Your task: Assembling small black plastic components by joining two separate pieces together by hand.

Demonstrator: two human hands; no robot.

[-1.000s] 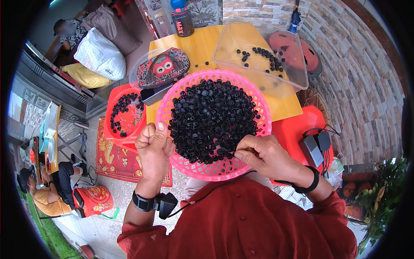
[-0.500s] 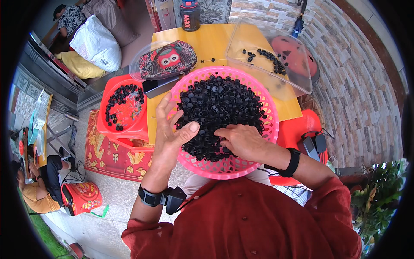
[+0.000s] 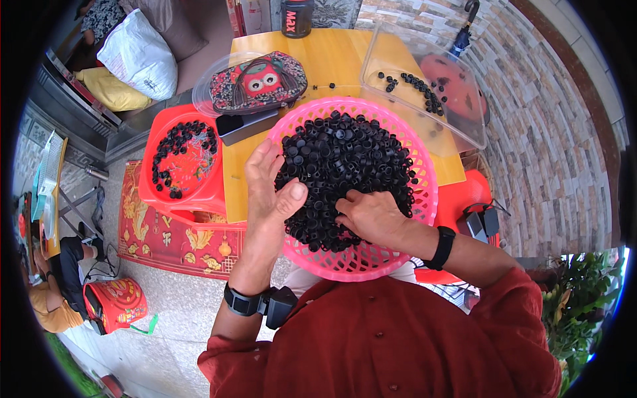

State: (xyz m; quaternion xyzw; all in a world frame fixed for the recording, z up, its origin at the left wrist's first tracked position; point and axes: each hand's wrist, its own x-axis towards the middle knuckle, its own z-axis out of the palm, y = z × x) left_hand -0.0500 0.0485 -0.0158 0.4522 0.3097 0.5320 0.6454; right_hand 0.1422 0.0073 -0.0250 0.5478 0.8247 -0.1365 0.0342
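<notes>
A pink lattice basket (image 3: pixel 430 179) holds a heap of small black plastic caps (image 3: pixel 345 156). My left hand (image 3: pixel 269 189) is at the basket's left side, palm turned inward and thumb raised, with its fingers stretched out and nothing held. Its edge is beside the heap. My right hand (image 3: pixel 373 217) is at the near right part of the heap, its fingers curled down among the caps. The fingertips are partly hidden there, so what they pinch does not show.
Behind the basket is a yellow table (image 3: pixel 259 146) with an owl-faced bag (image 3: pixel 260 83), a dark bottle (image 3: pixel 296 18) and a clear plastic bin (image 3: pixel 478 140) holding several caps. A red stool (image 3: pixel 147 176) at left carries more caps. Another person (image 3: pixel 50 305) sits far left.
The view has shifted slightly. My left hand's fingers have drawn closer together and remain extended. My right hand stays at nearly the same spot in the heap.
</notes>
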